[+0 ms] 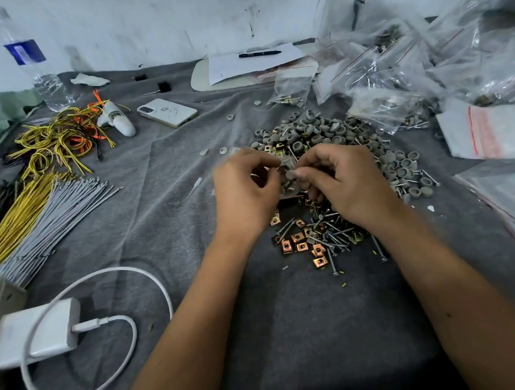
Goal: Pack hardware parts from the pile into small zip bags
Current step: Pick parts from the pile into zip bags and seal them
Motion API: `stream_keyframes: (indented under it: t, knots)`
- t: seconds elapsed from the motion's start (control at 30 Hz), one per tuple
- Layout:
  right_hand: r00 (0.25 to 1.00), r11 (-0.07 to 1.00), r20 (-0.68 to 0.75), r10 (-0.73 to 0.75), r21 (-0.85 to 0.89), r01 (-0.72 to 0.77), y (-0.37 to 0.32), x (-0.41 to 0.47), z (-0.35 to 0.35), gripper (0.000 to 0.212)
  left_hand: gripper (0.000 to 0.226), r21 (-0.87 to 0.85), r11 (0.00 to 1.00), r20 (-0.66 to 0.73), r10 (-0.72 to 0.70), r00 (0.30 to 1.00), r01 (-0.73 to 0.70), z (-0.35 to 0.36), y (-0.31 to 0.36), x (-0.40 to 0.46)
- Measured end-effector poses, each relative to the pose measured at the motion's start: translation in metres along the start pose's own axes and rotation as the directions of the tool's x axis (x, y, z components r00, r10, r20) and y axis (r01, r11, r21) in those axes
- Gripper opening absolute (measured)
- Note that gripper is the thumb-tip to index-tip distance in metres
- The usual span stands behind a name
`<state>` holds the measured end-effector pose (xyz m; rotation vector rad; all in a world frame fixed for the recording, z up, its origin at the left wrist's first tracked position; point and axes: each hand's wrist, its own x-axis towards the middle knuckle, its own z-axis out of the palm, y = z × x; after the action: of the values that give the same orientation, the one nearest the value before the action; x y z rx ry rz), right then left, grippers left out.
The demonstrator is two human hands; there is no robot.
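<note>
At nine o'clock on the grey cloth (162, 230), bundles of yellow wires (14, 227) and grey cable ties (52, 219) lie side by side, with a white charger (38, 331) and its looped cable (105, 294) at seven o'clock. A water bottle (36, 66) stands at eleven o'clock, a white phone (167, 112) lying face down to its right. At centre, the person's left hand (244, 192) and right hand (344, 183) meet over the near edge of the pile. Both have their fingers curled, pinching a small clear zip bag (288, 175) between them; the bag is blurred, though grey parts show inside it. The pile of hardware (331, 148) spreads from just beyond the hands toward two o'clock: grey caps (312, 128) at the far side, copper clips (298, 243) and screws (334, 235) nearest the viewer, below the hands. A pen (259, 53) rests on paper (251, 64) at twelve o'clock. Filled clear bags (408, 65) are heaped at one to two o'clock, with flat bags (487, 132) at three.
</note>
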<state>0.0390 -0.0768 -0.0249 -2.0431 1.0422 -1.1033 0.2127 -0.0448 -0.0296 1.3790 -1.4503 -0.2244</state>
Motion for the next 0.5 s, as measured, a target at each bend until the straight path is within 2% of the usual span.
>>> stream_keyframes:
  t: [0.1, 0.2, 0.4, 0.5]
  knots:
    - [0.995, 0.994, -0.084, 0.044, 0.107, -0.035, -0.0013, 0.0004, 0.0025, 0.006, 0.013, 0.012, 0.992, 0.105, 0.124, 0.987, -0.125, 0.0022, -0.0041, -0.0004]
    - [0.994, 0.996, -0.096, 0.060, 0.068, -0.054, -0.0010, 0.0004, 0.0063, 0.008, 0.011, -0.006, 0.981, 0.181, 0.192, 0.965, -0.194, 0.0033, -0.0055, -0.0016]
    - [0.998, 0.997, -0.005, 0.056, 0.050, -0.056, 0.0002, 0.0001, 0.0066, 0.006, 0.011, 0.022, 0.979, 0.187, 0.194, 0.963, -0.202, 0.0048, -0.0099, -0.0019]
    - [0.999, 0.999, 0.029, 0.041, 0.008, -0.042, 0.0025, 0.0000, 0.0034, 0.008, 0.011, 0.013, 0.988, 0.156, 0.147, 0.977, -0.151, 0.0072, -0.0108, -0.0035]
